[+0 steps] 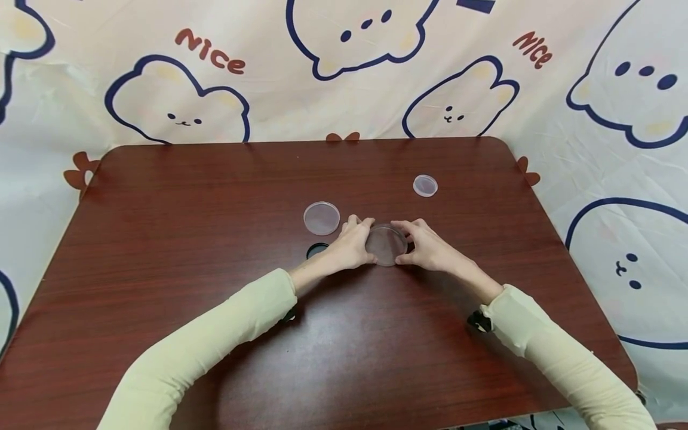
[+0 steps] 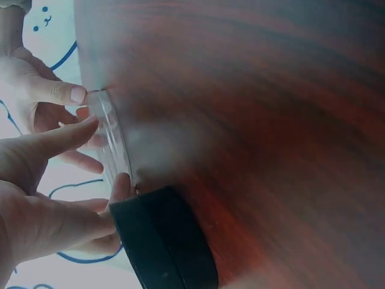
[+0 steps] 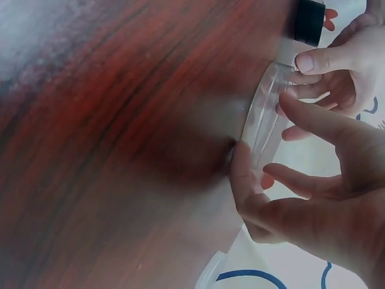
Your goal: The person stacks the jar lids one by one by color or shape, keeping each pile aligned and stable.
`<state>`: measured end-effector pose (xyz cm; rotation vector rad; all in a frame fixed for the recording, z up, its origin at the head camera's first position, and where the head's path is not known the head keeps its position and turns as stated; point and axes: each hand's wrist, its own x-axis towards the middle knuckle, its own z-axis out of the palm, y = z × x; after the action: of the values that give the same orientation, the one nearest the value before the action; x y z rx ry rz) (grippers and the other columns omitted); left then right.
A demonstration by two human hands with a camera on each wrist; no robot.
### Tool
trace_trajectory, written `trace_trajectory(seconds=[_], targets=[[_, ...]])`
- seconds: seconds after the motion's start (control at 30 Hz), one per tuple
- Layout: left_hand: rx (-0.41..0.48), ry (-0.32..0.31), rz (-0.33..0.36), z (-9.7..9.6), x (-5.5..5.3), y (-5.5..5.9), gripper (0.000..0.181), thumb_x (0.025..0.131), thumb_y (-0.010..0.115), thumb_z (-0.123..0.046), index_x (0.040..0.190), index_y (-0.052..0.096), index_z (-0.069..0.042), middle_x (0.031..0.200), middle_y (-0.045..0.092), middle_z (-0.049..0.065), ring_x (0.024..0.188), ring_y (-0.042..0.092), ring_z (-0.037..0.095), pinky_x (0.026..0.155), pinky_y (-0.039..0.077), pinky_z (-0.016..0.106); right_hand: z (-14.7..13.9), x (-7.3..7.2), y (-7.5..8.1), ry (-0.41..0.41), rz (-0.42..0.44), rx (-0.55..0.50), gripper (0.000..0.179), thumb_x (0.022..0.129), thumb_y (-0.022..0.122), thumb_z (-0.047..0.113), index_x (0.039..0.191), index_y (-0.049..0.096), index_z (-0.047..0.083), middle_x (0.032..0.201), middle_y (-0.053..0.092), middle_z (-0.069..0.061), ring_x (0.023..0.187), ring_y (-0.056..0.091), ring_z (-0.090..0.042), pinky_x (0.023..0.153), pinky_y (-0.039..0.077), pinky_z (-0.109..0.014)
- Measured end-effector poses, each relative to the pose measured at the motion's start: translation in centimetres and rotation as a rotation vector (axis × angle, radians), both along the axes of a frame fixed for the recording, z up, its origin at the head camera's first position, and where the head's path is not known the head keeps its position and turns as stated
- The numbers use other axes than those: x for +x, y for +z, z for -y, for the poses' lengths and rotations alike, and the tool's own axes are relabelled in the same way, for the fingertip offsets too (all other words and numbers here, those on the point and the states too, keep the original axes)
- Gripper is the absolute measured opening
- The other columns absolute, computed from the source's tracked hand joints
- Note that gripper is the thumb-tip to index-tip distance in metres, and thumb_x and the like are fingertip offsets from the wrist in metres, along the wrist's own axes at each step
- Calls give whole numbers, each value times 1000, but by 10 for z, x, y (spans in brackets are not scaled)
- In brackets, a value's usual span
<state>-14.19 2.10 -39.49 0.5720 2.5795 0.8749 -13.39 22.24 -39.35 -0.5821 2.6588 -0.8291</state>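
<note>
A clear round petri dish [image 1: 386, 245] lies between the two hands over the table, its rim seen edge-on in the left wrist view. My left hand [image 1: 352, 243] grips its left edge, with the thumb on the near side and fingers farther round. On the opposite edge, my right hand [image 1: 427, 246] holds the dish between thumb and curved fingers. In the right wrist view the dish [image 3: 267, 111] looks low over the tabletop; whether it touches the wood I cannot tell. Beside the left hand stands a black round container [image 2: 165, 241], partly covered by that wrist in the head view.
Another clear round dish or lid [image 1: 321, 218] lies just beyond the left hand. A smaller clear dish [image 1: 425, 186] sits farther back on the right. The brown wooden table [image 1: 188, 239] meets a patterned cloth [image 1: 269, 107] at its back and sides.
</note>
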Motion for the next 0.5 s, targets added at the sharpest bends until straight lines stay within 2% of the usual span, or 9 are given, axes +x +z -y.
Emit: trace_trajectory(seconds=[0.23,0.4,0.5], targets=[[121,-7,-37,11,-1,5,89,80,80,-11,150,26,0,129,38,21,117,40,33,97,40,41,3,-6,6,-5,-46,6,68,78,79,13,135,47,-6,108,62,-22,107,45,-33,90,39,-47],[151,11,-69,25,-4,6,84,82,78,-10,149,29,0,126,39,20,116,39,32,97,39,41,13,-12,6,-7,-90,-16,64,80,78,14,135,50,-3,114,62,-20,111,42,-33,92,32,-49],[167,29,-97,34,-8,7,82,82,77,-9,148,30,1,125,40,21,116,40,34,96,39,42,24,-17,4,-4,-131,-40,62,81,77,13,135,51,-1,118,60,-20,110,41,-33,92,32,-49]])
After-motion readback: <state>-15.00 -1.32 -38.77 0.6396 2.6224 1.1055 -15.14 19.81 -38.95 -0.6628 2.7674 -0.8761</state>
